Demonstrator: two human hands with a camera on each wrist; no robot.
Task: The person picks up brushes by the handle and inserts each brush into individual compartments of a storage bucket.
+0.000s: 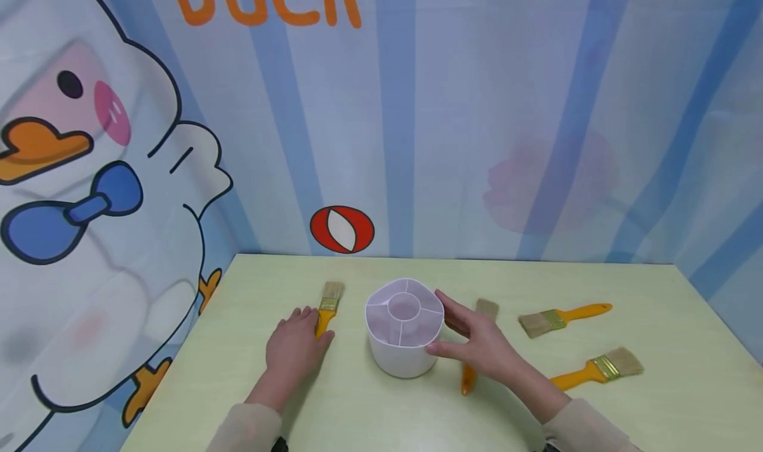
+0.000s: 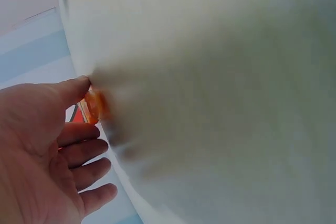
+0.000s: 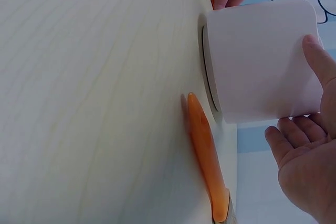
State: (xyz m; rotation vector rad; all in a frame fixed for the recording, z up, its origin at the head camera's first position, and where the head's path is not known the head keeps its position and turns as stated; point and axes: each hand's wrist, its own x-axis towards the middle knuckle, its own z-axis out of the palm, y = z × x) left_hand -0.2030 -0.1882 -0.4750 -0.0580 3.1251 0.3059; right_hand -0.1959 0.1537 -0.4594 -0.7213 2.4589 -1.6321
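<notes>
The right hand (image 1: 479, 346) is bracing the white divided holder (image 1: 405, 336) mid-table (image 1: 656, 405) with loosely spread fingers touching its side, steadying it, while the left hand (image 1: 296, 347) is lying with relaxed fingers on a yellow-handled brush (image 1: 327, 308), not visibly gripping it.

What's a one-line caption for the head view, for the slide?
Left hand rests on a paintbrush while the right hand touches a white divided cup; three more brushes lie on the table.
</notes>
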